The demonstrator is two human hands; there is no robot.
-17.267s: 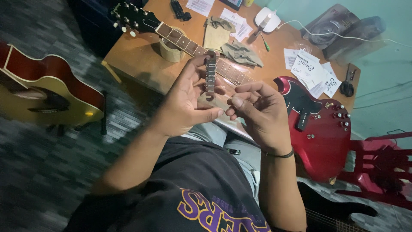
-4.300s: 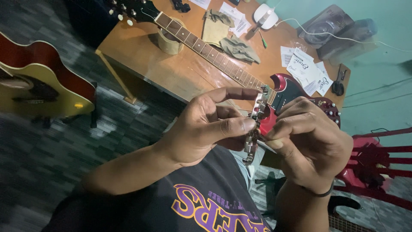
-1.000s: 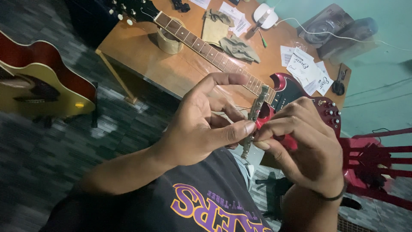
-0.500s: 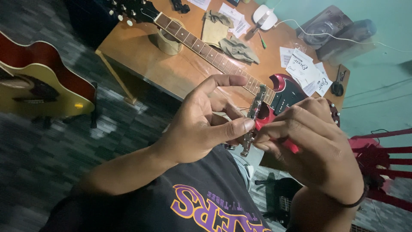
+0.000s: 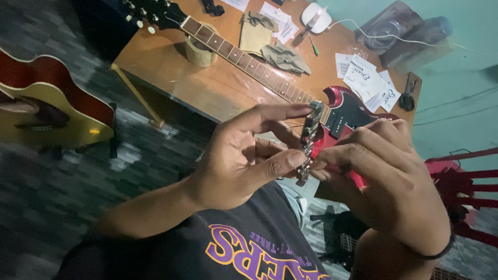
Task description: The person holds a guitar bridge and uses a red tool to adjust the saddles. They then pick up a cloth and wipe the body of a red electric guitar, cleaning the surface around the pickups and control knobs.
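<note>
— Right, what am I looking at between the two grips?

— The left hand point(image 5: 236, 161) pinches a small metal guitar bridge point(image 5: 307, 141), forefinger on its upper end and thumb near the lower. My right hand point(image 5: 386, 173) closes on the same piece from the other side, fingertips pressed to its lower part beside the left thumb.

— Anything different from a moment back?

— A second ago the bridge leaned more; now it stands nearly upright, a little higher between the grips, and the left forefinger caps its top. I judge the fingers are working one of its small parts, though that spot is too small to make out.

— And beyond the grips?

— Past the fingertips lies the red electric guitar point(image 5: 347, 111) on the table point(image 5: 171, 67), neck across a tape roll point(image 5: 199, 52). Off to the left grip's side stands an acoustic guitar point(image 5: 46, 103).
</note>
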